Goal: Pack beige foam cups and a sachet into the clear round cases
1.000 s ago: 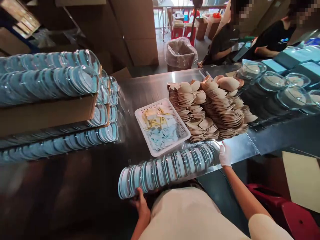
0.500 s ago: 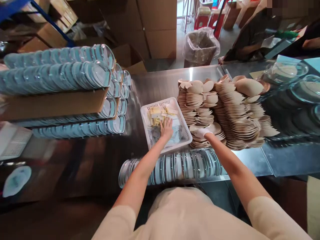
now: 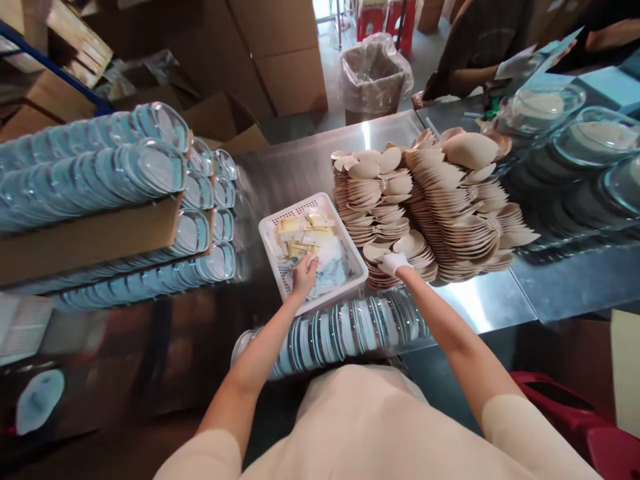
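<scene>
My left hand [image 3: 305,272] is inside a white perforated basket [image 3: 267,235], its fingers closed on a small white packet [image 3: 313,257]. Yellow-and-white packets [image 3: 299,230] lie loose at the far side of the basket, and clear and bluish packets [image 3: 330,275] at the near side. My right hand [image 3: 394,263], in a white glove, rests at the near end of a pile of beige spoon-shaped pieces [image 3: 373,193]. Its fingers are closed at the edge of one beige piece [image 3: 374,252]; the fingertips are partly hidden.
A row of clear round containers [image 3: 345,328] lies along the near table edge. More containers [image 3: 100,167] are stacked on cardboard at left. A second beige pile [image 3: 465,207] and lidded clear containers [image 3: 607,137] stand at right. Beyond are a lined bin [image 3: 373,77] and a co-worker's gloved hand [image 3: 515,65].
My left hand has gone from spread over the packets to fingers drawn in on one. The right hand stays at the beige pile. The whole view has shifted, with surroundings sliding left.
</scene>
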`<action>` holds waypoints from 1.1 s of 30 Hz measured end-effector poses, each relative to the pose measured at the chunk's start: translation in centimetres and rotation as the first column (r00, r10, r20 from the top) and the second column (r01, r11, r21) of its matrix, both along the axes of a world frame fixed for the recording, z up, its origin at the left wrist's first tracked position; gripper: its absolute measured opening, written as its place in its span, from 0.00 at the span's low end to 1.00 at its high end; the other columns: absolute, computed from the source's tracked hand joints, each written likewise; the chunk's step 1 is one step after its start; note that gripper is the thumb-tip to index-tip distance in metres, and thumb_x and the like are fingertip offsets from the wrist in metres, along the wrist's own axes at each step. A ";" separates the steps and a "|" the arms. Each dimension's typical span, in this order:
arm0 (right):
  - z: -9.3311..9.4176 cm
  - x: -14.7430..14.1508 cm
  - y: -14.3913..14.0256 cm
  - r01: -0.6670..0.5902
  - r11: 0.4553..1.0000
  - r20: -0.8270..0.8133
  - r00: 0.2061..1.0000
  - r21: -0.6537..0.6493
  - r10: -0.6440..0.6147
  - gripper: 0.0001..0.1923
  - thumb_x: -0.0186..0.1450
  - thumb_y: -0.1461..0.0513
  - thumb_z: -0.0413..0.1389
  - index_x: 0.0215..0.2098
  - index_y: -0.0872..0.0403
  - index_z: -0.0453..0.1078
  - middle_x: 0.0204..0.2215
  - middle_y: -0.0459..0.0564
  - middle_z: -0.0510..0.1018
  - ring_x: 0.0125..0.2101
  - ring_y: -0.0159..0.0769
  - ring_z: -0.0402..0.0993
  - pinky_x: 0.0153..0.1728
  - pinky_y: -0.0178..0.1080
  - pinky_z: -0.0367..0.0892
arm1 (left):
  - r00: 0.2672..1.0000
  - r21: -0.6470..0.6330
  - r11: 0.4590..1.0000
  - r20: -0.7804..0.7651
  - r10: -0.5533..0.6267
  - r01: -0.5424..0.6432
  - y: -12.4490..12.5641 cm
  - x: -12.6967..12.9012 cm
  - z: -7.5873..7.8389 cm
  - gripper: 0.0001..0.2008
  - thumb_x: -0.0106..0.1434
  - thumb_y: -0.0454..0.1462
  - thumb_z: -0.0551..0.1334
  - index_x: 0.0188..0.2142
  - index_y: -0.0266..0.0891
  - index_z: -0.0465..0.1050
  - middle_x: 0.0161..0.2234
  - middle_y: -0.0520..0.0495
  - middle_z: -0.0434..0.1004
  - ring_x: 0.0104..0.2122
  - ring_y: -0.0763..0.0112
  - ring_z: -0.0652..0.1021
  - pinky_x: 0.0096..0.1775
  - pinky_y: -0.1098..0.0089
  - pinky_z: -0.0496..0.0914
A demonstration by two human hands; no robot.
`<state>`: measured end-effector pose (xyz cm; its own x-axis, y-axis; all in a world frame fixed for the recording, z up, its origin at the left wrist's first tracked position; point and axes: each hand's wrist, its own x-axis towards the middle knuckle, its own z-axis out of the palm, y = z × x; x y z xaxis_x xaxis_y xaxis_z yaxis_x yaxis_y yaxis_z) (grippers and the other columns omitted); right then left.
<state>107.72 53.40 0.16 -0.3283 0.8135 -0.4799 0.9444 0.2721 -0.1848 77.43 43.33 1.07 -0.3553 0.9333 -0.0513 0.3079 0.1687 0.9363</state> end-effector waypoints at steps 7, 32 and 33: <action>-2.1 1.3 -1.5 0.230 0.969 -0.183 0.960 0.093 -0.211 0.22 0.65 0.48 0.61 0.49 0.55 0.78 0.44 0.60 0.85 0.44 0.50 0.81 0.44 0.41 0.70 | 0.653 -0.133 0.967 0.717 0.244 -0.216 -3.7 3.8 2.2 0.29 0.46 0.49 0.80 0.42 0.39 0.78 0.38 0.47 0.84 0.32 0.70 0.82 0.34 0.72 0.75; -4.4 5.6 -4.3 0.395 0.916 -0.508 0.806 0.077 -0.305 0.18 0.59 0.54 0.60 0.43 0.54 0.79 0.42 0.56 0.85 0.45 0.50 0.80 0.51 0.47 0.73 | 0.881 -0.310 0.876 -0.415 0.225 -0.369 3.5 -5.2 -1.2 0.10 0.68 0.35 0.60 0.44 0.30 0.76 0.37 0.28 0.82 0.46 0.47 0.84 0.49 0.55 0.75; -4.4 5.7 -4.4 0.398 0.914 -0.510 0.803 0.077 -0.307 0.18 0.59 0.54 0.60 0.44 0.54 0.79 0.42 0.57 0.85 0.46 0.50 0.80 0.52 0.47 0.73 | 0.884 -0.319 0.876 -0.417 0.213 -0.362 3.8 -5.3 -1.3 0.11 0.67 0.35 0.61 0.45 0.29 0.76 0.40 0.26 0.82 0.48 0.45 0.83 0.50 0.53 0.74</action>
